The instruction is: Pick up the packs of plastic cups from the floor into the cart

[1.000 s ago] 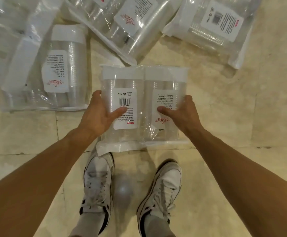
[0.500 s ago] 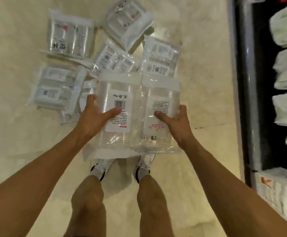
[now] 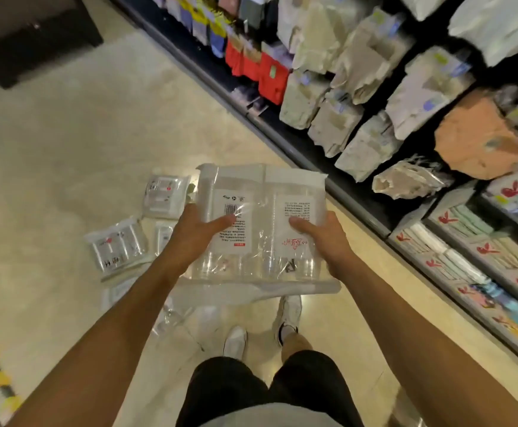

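I hold one clear pack of plastic cups (image 3: 259, 208) flat in front of me at waist height, its white labels facing up. My left hand (image 3: 194, 232) grips its left side with the thumb on the barcode label. My right hand (image 3: 321, 237) grips the right side, thumb on top. Several more packs lie on the floor to the left and below, among them one (image 3: 165, 195) beside the held pack and another (image 3: 117, 246) further left. No cart is in view.
Store shelves (image 3: 375, 118) full of packaged goods run along the right side, from the far middle to the near right. A dark block (image 3: 32, 35) stands at the far left. Beige tiled floor (image 3: 66, 134) spreads to the left. My feet (image 3: 261, 331) stand below the pack.
I have stood up with the pack, lifting it from the floor to waist height. The view has swung right, bringing the shelves into sight and leaving the other packs at the lower left.
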`<act>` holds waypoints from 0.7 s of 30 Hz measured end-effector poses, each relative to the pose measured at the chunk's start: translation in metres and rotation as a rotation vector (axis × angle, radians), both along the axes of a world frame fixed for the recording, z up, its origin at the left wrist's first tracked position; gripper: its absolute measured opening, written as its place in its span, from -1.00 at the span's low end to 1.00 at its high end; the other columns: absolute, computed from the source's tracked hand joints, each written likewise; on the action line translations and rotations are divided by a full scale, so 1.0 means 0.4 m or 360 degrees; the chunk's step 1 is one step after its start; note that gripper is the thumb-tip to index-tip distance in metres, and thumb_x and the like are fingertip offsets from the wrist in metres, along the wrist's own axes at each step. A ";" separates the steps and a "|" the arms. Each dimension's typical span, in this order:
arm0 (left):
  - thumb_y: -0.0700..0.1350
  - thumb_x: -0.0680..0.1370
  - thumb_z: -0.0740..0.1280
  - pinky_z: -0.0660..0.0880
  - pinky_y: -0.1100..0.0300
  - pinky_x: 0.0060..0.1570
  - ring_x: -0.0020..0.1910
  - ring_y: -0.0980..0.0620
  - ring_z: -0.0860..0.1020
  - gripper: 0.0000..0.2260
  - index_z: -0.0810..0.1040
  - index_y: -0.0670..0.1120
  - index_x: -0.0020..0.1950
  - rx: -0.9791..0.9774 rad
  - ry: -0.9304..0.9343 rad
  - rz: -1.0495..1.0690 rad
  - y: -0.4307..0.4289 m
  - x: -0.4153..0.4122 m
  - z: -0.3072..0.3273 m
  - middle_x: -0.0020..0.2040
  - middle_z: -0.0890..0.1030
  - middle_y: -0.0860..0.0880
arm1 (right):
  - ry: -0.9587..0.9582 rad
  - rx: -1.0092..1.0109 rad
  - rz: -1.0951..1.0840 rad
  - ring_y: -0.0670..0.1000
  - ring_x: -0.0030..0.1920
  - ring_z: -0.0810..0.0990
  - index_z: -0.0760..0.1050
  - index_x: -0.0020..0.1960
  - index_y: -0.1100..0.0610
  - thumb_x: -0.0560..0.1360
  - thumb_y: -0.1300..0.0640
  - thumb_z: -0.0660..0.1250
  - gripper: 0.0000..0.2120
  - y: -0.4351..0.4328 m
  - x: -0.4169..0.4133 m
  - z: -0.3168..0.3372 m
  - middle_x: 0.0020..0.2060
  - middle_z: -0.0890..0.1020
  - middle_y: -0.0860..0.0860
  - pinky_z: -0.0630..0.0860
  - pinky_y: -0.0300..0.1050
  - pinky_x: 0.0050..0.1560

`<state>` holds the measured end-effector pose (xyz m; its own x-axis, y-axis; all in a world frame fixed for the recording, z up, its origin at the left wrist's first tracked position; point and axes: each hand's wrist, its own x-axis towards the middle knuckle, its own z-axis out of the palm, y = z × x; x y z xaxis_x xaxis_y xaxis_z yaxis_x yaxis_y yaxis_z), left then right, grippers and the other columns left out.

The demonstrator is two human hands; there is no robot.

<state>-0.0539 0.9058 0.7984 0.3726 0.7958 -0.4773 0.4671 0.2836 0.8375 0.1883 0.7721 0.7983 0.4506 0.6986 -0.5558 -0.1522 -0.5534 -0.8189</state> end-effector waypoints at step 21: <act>0.10 0.51 0.59 0.66 -0.01 0.07 0.06 0.01 0.77 -0.60 0.65 0.07 0.31 0.0096 -0.0305 -0.1747 -0.936 1.143 0.287 0.10 0.78 0.07 | -0.0231 0.0357 -0.1787 0.20 0.02 0.81 0.62 0.33 0.18 0.54 0.10 0.59 -0.59 -1.313 0.525 0.226 0.05 0.80 0.15 0.76 0.14 0.00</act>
